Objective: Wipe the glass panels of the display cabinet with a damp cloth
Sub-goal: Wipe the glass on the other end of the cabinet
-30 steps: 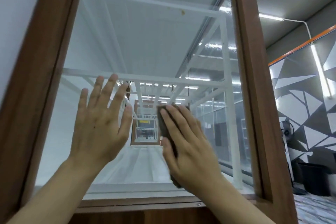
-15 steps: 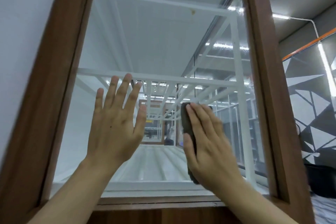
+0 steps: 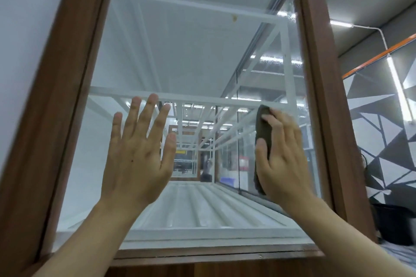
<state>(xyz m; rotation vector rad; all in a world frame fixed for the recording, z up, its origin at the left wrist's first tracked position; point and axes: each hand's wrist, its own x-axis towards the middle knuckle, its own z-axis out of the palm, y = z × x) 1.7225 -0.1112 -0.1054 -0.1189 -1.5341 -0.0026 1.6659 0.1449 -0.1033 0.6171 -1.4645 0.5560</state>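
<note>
A tall glass panel (image 3: 191,51) in a brown wooden frame (image 3: 315,74) fills the view, with white shelf bars behind it. My left hand (image 3: 139,155) lies flat on the glass, left of centre, fingers spread and holding nothing. My right hand (image 3: 281,155) presses a dark grey cloth (image 3: 262,128) against the glass near the frame's right post. The cloth shows along the hand's left edge; the rest is hidden under the palm. A small brown speck (image 3: 234,18) sits high on the panel.
The frame's left post (image 3: 67,96) meets a pale wall (image 3: 29,29). To the right are a wall with grey and white triangles (image 3: 382,130), a lit tube light (image 3: 398,87) and a dark bin (image 3: 396,222) on the floor. The wooden sill (image 3: 213,254) runs below the panel.
My right hand has slid the cloth rightward across the glass, from the centre to near the right post. My left hand has stayed flat on the glass.
</note>
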